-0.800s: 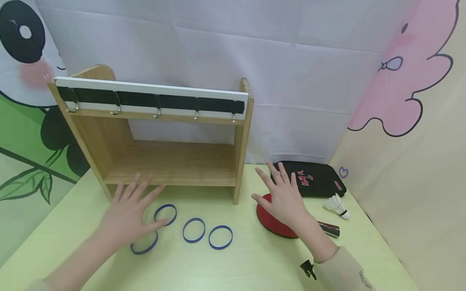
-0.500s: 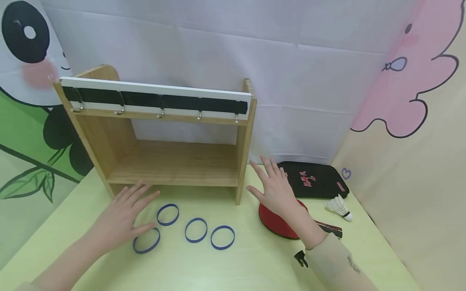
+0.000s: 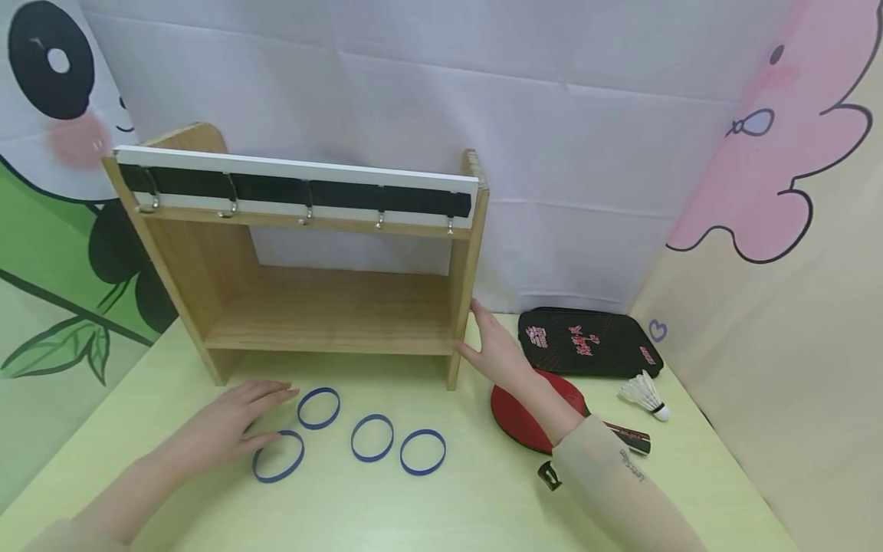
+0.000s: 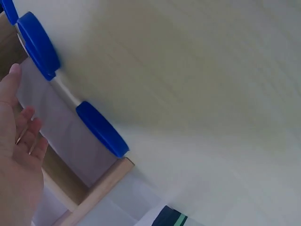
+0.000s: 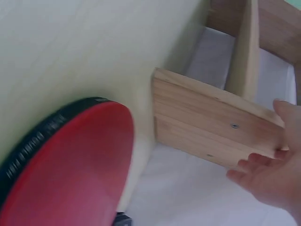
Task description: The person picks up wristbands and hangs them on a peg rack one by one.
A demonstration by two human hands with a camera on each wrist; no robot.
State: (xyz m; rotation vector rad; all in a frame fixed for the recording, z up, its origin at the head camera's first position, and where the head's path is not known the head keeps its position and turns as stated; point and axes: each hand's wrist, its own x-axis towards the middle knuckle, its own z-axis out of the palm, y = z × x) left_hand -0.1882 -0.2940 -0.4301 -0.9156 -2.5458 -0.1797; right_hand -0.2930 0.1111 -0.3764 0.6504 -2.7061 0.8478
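My left hand [image 3: 224, 424] hovers by the left blue wristband-like ring [image 3: 278, 477], fingers loosely bent and holding nothing. Several such thin blue rings, including one ring [image 3: 371, 460] near the middle, lie on the table before a wooden rack [image 3: 331, 307]. My right hand [image 3: 502, 354] is at the rack's right side panel [image 5: 211, 120]. Its thumb lies by the panel's front edge and its fingers along the outer face; whether they press on it I cannot tell. The rack's white-and-black top strip [image 3: 297, 188] carries a row of metal hooks [image 3: 308, 215].
Right of the rack lie a red table tennis paddle [image 3: 517, 422], partly under my right forearm, a black zip case [image 3: 600, 356] and a shuttlecock [image 3: 643, 392]. A small black clip-like piece [image 3: 549, 475] sits by my right sleeve. A white cloth [image 3: 566, 192] hangs behind.
My right hand has moved left and down from above the paddle to the rack's right panel. The left hand has lowered towards the blue rings, its fingers less spread. The view has shifted slightly.
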